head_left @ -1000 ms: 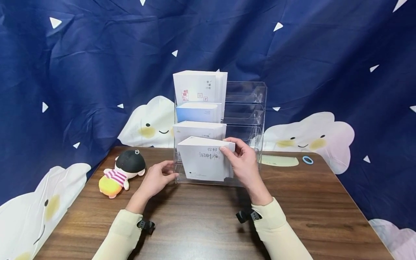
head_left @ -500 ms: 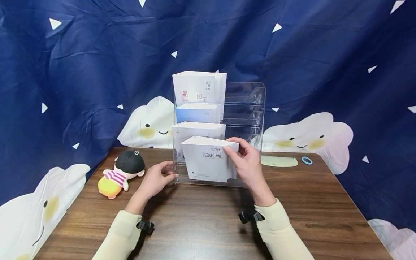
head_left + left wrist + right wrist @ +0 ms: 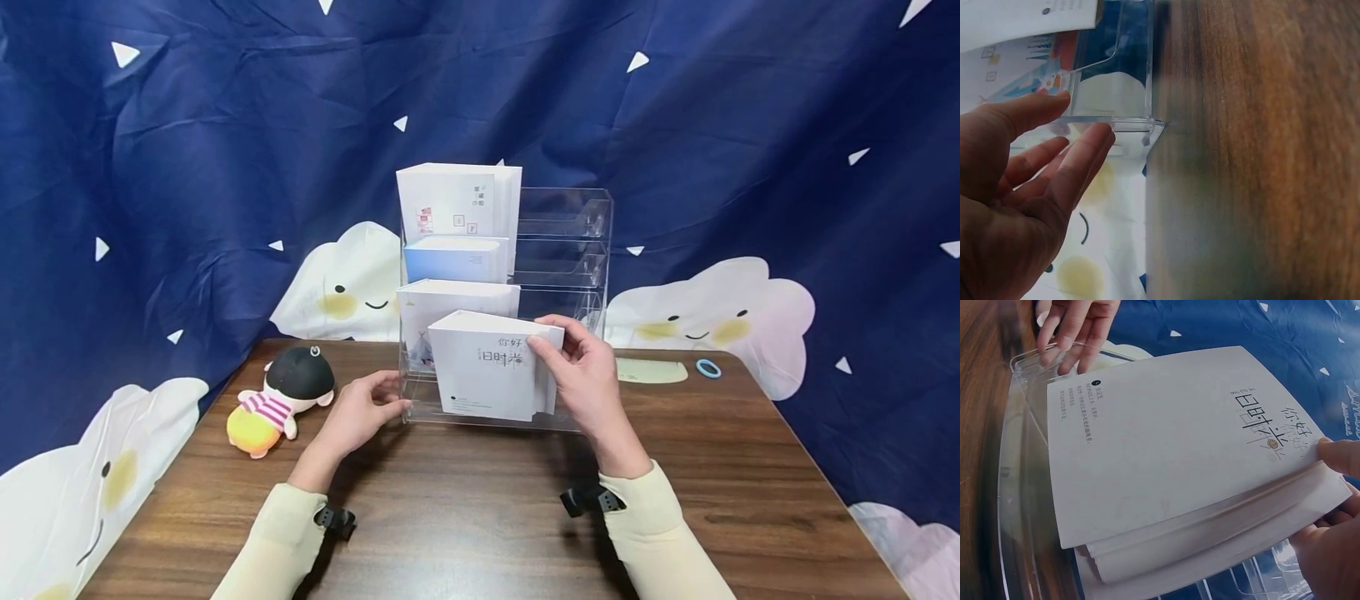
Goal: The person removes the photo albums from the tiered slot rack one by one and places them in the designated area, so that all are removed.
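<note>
A thick white book [image 3: 487, 371] with dark lettering on its cover stands tilted at the lowest front tier of a clear stepped rack [image 3: 562, 214]. My right hand [image 3: 592, 375] pinches its upper right corner, thumb on the cover and fingers behind. In the right wrist view, the book [image 3: 1166, 450] shows its page block and back cover. At the rack's lower left side, my left hand [image 3: 367, 408] holds the clear side panel between thumb and fingers; the left wrist view shows that hand [image 3: 1029, 169] around the panel edge.
Behind, on the rack's left half, stand another white book [image 3: 420, 317], a blue-and-white book [image 3: 450, 260] and a tall white book [image 3: 446, 200]. A plush doll [image 3: 281, 400] lies left. A pale green comb [image 3: 651, 372] and a blue ring [image 3: 708, 368] lie right.
My right hand has moved the front book rightward along the lowest tier, uncovering more of the white book behind it. My left hand has stayed at the rack's side.
</note>
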A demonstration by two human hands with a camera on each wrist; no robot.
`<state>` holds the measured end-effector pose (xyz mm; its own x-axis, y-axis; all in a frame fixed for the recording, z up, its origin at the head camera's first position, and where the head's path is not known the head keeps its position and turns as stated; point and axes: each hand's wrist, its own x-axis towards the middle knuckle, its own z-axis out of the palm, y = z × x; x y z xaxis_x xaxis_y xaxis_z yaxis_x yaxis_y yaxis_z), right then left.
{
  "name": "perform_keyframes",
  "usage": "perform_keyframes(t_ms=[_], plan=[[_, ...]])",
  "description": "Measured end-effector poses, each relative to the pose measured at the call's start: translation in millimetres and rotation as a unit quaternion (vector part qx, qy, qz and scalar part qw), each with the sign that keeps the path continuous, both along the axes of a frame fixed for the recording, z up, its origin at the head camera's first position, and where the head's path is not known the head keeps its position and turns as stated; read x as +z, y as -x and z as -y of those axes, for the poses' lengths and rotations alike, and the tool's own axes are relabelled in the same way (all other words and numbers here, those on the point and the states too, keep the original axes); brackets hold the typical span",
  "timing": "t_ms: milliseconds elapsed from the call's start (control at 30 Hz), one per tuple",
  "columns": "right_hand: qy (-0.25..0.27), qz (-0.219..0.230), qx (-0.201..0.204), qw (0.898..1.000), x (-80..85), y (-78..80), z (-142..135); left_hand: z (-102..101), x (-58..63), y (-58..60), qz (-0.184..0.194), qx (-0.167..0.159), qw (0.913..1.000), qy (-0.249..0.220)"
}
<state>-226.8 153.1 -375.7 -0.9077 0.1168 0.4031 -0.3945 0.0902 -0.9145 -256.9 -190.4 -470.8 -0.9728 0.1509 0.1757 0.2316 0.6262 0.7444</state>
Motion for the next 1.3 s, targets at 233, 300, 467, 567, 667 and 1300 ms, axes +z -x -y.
perform_keyframes(t_ms=[233, 300, 467, 567, 667, 1300], plan=[[0.014, -0.001, -0.007, 1.0, 8.8, -6.0, -6, -1, 0.5, -0.8, 0.002, 0.002, 1.0, -0.002], [0.018, -0.001, -0.009, 1.0, 11.3, -7.8, -8, -1, 0.3, -0.9, 0.003, 0.003, 1.0, -0.002], [0.024, 0.001, -0.015, 1.0, 15.6, -11.2, -13, -1, -1.8, -0.3, 0.005, 0.002, 1.0, 0.0], [0.022, -0.004, -0.017, 1.0, 17.7, -12.7, -16, -1, -2.7, 0.3, 0.006, 0.002, 1.0, 0.001], [0.017, -0.011, -0.018, 1.0, 19.7, -14.0, -19, -1, -2.1, -0.1, 0.005, 0.002, 1.0, 0.001], [0.006, -0.001, -0.031, 1.0, 20.6, -28.0, -46, 0, -3.5, -0.2, -0.006, 0.001, 1.0, 0.007]])
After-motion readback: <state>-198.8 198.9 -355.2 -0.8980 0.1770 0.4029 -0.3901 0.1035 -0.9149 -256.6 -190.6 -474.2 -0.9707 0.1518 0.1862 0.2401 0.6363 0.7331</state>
